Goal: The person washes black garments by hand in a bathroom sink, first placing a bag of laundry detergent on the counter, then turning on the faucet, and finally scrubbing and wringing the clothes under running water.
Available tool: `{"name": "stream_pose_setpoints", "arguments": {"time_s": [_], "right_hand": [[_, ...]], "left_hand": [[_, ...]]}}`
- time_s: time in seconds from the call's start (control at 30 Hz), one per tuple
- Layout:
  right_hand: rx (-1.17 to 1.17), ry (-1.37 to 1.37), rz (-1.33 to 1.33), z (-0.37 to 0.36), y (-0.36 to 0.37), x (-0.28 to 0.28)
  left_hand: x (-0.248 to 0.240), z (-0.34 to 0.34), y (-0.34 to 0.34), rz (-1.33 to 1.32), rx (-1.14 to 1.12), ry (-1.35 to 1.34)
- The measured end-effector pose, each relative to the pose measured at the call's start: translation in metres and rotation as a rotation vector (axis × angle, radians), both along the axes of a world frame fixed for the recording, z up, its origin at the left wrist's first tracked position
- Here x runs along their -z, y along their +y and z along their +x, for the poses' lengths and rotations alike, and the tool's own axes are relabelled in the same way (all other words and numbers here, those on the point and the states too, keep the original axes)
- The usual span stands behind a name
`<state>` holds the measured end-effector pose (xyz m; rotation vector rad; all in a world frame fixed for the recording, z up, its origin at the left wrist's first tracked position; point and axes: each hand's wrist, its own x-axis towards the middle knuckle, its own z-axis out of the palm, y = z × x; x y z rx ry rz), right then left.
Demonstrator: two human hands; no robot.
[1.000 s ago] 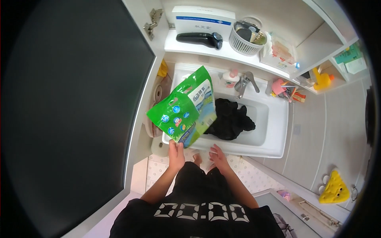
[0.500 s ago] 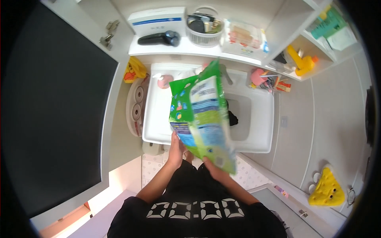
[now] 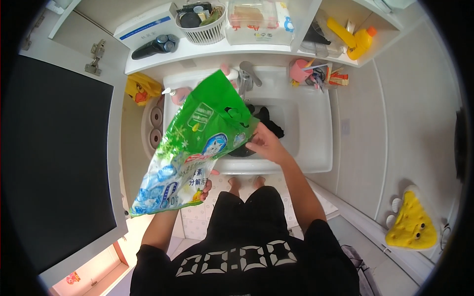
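A green, white and blue plastic bag of washing powder (image 3: 197, 133) is tilted over the front left of the white sink (image 3: 316, 148). Its lower part rests in my left hand (image 3: 205, 189), mostly hidden behind the bag, with only some fingertips showing at its edge. My right hand (image 3: 269, 143) pinches the bag's right-hand edge, fingers bent. Dark wet-looking cloth (image 3: 269, 123) lies in the basin just beyond my right hand, partly covered by the bag. The metal tap (image 3: 250, 74) stands behind the bag's top corner.
A pink pump bottle (image 3: 179, 95) stands at the sink's back left, and a pink cup (image 3: 300, 71) at its back right. The shelf above holds a shaver (image 3: 154, 47), a white basket (image 3: 207, 33) and a yellow bottle (image 3: 362, 43). An open cabinet door (image 3: 64, 148) flanks the left side.
The bag has turned over to another printed face and swung so its lower end points left. My right hand has moved up from its bottom to its right edge. The view has shifted.
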<state>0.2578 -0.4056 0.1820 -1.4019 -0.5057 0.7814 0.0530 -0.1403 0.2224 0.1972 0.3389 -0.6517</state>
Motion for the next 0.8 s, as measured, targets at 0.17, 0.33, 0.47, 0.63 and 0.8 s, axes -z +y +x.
{"name": "stream_pose_setpoints", "arguments": {"time_s": [0.17, 0.33, 0.47, 0.63, 0.8], "right_hand": [[-0.117, 0.185, 0.086, 0.02, 0.004, -0.014], [-0.193, 0.069, 0.0, 0.036, -0.006, -0.028], [-0.127, 0.119, 0.07, 0.036, 0.0, -0.044], [-0.167, -0.186, -0.036, 0.053, -0.004, -0.026], [-0.11, -0.628, -0.193, 0.052, -0.005, -0.045]], "left_hand": [[-0.026, 0.013, 0.006, -0.066, -0.019, 0.001], [-0.042, 0.017, 0.009, -0.063, -0.111, 0.015], [-0.033, 0.006, 0.022, -0.099, -0.058, -0.016], [-0.024, 0.005, 0.037, -0.024, 0.002, 0.029], [-0.021, -0.031, 0.052, 0.389, -0.319, -0.057]]}}
